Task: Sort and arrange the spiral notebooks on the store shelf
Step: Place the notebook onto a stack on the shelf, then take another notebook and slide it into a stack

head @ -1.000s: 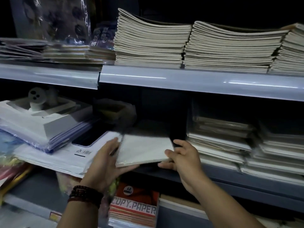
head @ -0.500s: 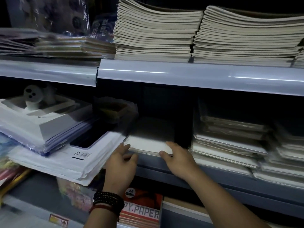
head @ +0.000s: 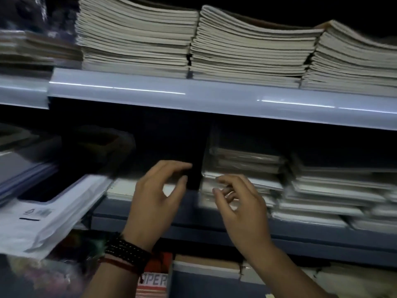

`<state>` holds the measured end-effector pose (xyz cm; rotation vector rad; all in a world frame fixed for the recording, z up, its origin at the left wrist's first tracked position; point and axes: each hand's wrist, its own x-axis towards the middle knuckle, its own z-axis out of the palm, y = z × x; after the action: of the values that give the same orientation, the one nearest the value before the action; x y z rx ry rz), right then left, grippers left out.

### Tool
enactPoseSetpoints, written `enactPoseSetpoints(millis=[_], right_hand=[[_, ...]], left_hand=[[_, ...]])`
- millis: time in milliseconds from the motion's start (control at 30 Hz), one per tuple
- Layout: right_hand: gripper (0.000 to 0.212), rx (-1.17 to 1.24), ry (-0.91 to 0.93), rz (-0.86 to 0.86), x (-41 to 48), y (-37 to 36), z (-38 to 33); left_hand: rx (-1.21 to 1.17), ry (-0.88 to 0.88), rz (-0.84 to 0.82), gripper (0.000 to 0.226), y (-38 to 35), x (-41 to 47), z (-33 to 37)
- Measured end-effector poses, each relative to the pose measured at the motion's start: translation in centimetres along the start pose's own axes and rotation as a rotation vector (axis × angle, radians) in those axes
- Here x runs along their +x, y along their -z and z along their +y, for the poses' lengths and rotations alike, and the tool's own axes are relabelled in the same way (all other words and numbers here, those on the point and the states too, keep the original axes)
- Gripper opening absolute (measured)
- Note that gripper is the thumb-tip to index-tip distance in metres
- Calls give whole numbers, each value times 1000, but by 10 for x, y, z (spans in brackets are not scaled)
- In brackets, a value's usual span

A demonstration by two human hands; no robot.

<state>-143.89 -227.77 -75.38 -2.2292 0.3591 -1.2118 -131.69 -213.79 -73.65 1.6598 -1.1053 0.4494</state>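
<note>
My left hand (head: 154,196) hangs in front of the middle shelf (head: 193,216), fingers spread and loosely bent, thumb out to the right, gripping nothing. Just behind it a pale notebook (head: 120,188) lies flat at the near edge of that shelf; the blur keeps me from telling whether my fingertips touch it. My right hand (head: 240,203) is just to the right, apart from the left, fingers relaxed and slightly curled, holding nothing. It sits in front of a stack of plastic-wrapped notebooks (head: 242,168), and more flat stacks (head: 335,190) run on to the right.

Dark bead bracelets (head: 126,250) circle my left wrist. On the upper shelf (head: 214,97) three tall piles of notebooks stand side by side: left (head: 135,39), middle (head: 253,48), right (head: 354,57). Left of my hands a white mailer envelope (head: 43,216) overhangs the shelf edge. Below, a pack of copy paper (head: 152,282) shows between my forearms.
</note>
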Motion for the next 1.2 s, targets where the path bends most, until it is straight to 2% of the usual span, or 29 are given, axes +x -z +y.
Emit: enactPoseSetpoints(millis=[67, 233, 300, 433, 567, 733, 800, 867, 900, 933, 1000, 1100, 1200], right_hand=[[22, -185, 76, 58, 3, 22, 15], [32, -720, 170, -57, 22, 47, 48], [30, -795, 183, -43, 30, 46, 53], [21, -703, 253, 11, 36, 48, 62], [25, -455, 308, -25, 16, 67, 68], [22, -398, 306, -111, -9, 90, 54], [19, -348, 173, -18, -21, 99, 46], [11, -179, -139, 236, -35, 103, 33], [17, -12, -360, 332, -40, 103, 26], [26, 218, -586, 356, -42, 102, 21], [38, 703, -920, 271, -38, 96, 16], [32, 1178, -1127, 160, -20, 81, 11], [40, 1349, -1191, 224, -4, 63, 9]], left_hand=[[-24, -72, -76, 30, -25, 6, 10], [83, -123, -180, 37, -73, 13, 3], [123, -103, -183, 37, -83, 17, -1], [131, -13, -148, 36, -94, 26, -13], [-106, 68, -202, 65, -91, 34, -20], [-308, 81, -204, 53, -89, 34, -10], [-287, 51, -185, 51, -90, 32, -9], [-131, -18, -175, 56, -92, 29, -15], [-42, -23, -176, 57, -93, 27, -19], [17, -13, -177, 54, -93, 25, -22], [78, -10, -170, 50, -96, 22, -23], [102, -36, -210, 54, -95, 25, -23], [109, -63, -219, 55, -93, 24, -14]])
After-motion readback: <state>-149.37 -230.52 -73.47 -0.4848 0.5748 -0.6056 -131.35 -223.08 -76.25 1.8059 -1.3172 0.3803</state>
